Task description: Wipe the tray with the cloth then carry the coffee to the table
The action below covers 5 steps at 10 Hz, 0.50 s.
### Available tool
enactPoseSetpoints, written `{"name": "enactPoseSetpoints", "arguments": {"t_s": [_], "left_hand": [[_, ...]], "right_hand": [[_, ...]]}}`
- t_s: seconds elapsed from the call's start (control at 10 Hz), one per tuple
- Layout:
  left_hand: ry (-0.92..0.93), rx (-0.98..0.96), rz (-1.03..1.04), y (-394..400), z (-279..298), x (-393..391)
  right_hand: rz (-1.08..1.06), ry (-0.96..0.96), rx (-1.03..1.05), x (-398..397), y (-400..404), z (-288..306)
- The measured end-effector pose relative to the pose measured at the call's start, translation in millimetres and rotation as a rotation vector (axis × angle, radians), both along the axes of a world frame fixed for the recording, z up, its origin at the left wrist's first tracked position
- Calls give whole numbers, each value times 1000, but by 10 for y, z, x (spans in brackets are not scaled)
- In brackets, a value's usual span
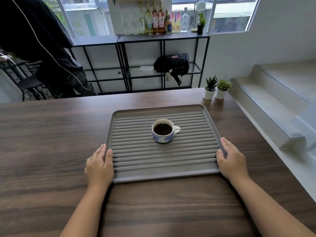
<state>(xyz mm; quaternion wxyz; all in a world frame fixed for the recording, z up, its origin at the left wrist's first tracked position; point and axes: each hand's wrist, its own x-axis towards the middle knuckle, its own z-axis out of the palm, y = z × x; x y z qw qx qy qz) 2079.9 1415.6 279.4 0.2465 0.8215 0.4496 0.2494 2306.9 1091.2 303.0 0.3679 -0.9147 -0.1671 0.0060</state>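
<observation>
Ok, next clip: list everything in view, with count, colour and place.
tray: 1, grey, ribbed, on the table in front of the person
cup: 1, white with blue flowers, full of coffee, mid-tray, handle to the right
table: 1, dark wood, across the foreground
plants: 2, green in white pots, far right of the table
shelves: black metal, under the window
bottles: several, mixed colours, top of the shelves
bag: 1, black, on a shelf
box: 1, white, left of the bag
left hand: on the tray's left edge, thumb over the rim
right hand: on the tray's right edge, thumb over the rim
</observation>
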Motion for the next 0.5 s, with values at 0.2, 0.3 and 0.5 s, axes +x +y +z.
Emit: {"name": "enactPoseSetpoints", "arguments": {"t_s": [0.2, 0.3, 0.5], "left_hand": [[-56, 2, 20, -37, 42, 21], [-82, -17, 6, -66, 81, 10], [-32, 125, -144, -366, 101, -104]], "right_hand": [[7, 15, 20, 33, 11, -15], [19, 44, 48, 32, -1, 21], [-22, 34, 182, -42, -97, 137]]}}
